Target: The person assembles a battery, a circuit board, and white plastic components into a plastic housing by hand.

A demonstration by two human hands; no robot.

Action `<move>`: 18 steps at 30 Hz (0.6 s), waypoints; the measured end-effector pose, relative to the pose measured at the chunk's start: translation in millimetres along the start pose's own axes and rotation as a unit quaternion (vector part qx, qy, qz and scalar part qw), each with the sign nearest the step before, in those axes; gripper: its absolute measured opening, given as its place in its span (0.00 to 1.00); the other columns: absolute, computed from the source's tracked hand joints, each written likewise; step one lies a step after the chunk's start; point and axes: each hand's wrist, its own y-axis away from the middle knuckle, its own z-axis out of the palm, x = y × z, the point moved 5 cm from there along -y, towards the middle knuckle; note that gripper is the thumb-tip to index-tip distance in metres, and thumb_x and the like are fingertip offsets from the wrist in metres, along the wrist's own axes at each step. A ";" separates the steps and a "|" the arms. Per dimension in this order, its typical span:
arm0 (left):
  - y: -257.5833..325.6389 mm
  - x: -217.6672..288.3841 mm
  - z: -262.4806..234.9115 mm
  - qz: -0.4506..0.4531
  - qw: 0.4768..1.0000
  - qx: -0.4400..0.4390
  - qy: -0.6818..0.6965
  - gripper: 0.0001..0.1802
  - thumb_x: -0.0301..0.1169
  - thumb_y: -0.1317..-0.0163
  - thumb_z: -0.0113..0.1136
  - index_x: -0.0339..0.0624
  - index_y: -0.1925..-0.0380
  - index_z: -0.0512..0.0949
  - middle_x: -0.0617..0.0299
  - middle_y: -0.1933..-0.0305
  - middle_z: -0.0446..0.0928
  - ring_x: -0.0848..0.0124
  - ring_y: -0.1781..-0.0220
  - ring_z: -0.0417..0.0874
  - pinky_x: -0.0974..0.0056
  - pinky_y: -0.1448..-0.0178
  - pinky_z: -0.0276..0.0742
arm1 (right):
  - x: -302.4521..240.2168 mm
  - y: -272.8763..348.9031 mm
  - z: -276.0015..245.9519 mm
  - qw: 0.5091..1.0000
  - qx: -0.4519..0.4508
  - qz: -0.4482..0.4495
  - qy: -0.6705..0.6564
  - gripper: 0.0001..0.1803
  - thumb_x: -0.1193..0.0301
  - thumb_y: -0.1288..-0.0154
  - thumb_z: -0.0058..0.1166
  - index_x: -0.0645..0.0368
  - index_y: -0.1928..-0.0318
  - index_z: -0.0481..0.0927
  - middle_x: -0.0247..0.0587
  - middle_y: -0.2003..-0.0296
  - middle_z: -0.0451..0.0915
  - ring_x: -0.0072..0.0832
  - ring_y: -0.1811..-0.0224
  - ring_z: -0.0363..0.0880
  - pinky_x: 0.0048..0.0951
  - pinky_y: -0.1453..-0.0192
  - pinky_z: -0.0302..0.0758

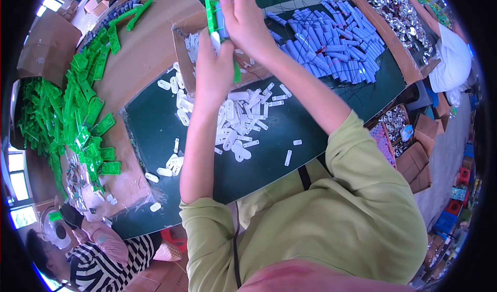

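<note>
Fingers of the right hand and left hand are gripping a green plastic frame above the dark desk, white plastic pieces lying beneath, blue cylinders lying beyond

Head camera looking down over my work

It is sitting above my shoulders, facing steeply down at the dark green table, fairly near, fisheye-bent.

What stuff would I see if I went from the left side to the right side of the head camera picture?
Heap of green plastic frames → scattered small white plastic pieces → pile of pale blue cylinders → cardboard box of shiny silver parts.
</note>
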 end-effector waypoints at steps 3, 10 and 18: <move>-9.4 -7.9 -9.2 -0.075 0.987 -0.033 0.141 0.11 0.27 0.38 0.44 0.35 0.57 0.68 0.56 0.67 0.75 0.71 0.74 0.77 0.68 0.71 0.75 | 20.6 -10.5 18.7 0.992 -0.011 0.030 -0.121 0.22 0.67 0.29 0.39 0.65 0.40 0.60 0.52 0.65 0.70 0.41 0.64 0.73 0.37 0.59 0.70; -2.8 34.9 -138.8 0.051 0.960 0.234 0.143 0.18 0.30 0.37 0.41 0.30 0.50 0.66 0.49 0.56 0.76 0.66 0.65 0.77 0.62 0.61 0.76 | 48.1 -19.2 69.2 0.946 -0.315 -0.028 -0.070 0.11 0.72 0.39 0.49 0.59 0.57 0.77 0.45 0.66 0.77 0.37 0.63 0.78 0.35 0.63 0.74; 14.1 49.4 -173.5 0.057 0.928 0.326 0.169 0.18 0.30 0.35 0.39 0.31 0.49 0.64 0.46 0.55 0.75 0.62 0.63 0.77 0.59 0.55 0.76 | 106.7 5.1 134.2 0.835 -0.369 -0.310 0.265 0.12 0.80 0.47 0.50 0.59 0.59 0.76 0.43 0.62 0.77 0.38 0.59 0.78 0.35 0.60 0.77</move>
